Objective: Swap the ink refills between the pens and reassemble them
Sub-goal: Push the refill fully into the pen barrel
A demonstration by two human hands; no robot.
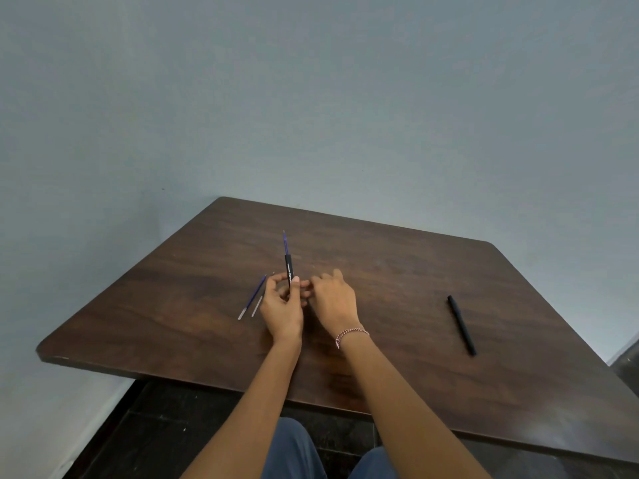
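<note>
While both forearms reach over brown table (397, 271), left hand (281, 314) grips upright black pen barrel (289, 269), blue refill (285, 242) protruding from top. Right hand (333, 299) alongside, fingers loosely curled, grasp unclear. Two loose refills (252, 299) just left; assembled black pen (461, 324) well right.

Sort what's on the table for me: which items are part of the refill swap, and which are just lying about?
Part of the job:
- black pen barrel with blue refill sticking out, held in the left hand
- loose blue refill and a paler refill beside it on the table
- assembled black pen to the right

Just lying about:
- nothing visible; the wrist bracelet is simply worn
</note>
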